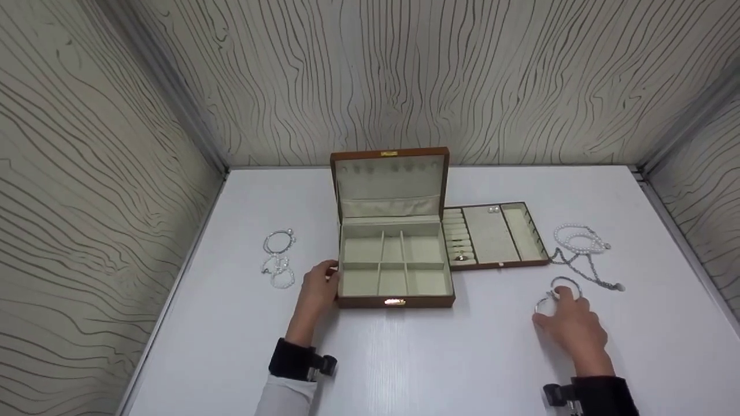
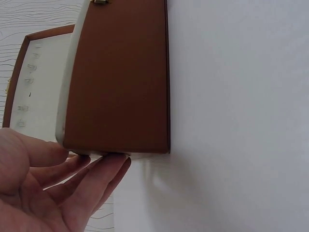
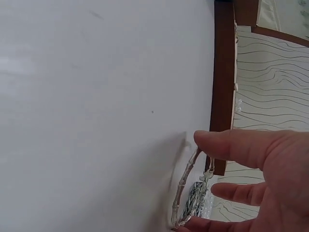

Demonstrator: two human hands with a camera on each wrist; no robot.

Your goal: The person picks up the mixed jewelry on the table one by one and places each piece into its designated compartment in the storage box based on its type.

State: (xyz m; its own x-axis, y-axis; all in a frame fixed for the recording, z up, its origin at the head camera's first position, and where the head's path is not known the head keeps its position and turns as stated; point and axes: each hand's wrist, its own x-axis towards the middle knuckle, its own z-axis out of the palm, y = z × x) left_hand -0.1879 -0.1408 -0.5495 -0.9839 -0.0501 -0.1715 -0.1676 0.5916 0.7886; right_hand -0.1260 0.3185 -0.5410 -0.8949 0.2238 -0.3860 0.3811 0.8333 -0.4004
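A brown jewelry box (image 1: 364, 301) stands with its lid (image 1: 393, 179) raised, showing pale compartments. At its left side is my left hand (image 1: 315, 289); in the left wrist view the fingers (image 2: 99, 186), fairly straight, touch the box's end wall. To the right, my right hand (image 1: 575, 326) pinches a silver bangle (image 3: 179, 188) with bamboo-like joints between thumb and fingers, tilted up near the tabletop. Just beyond the fingertips in the head view is a second silver bangle (image 1: 578, 283), partly covered by the hand.
A tray insert (image 1: 485, 237) beside the box carries a ring (image 1: 461, 256) and earrings (image 1: 494, 210). A pearl strand (image 1: 563, 226) and a silver chain (image 1: 595, 280) lie at the right. Several bracelets (image 1: 277, 252) lie at the left. Patterned panels (image 1: 393, 75) wall the white table.
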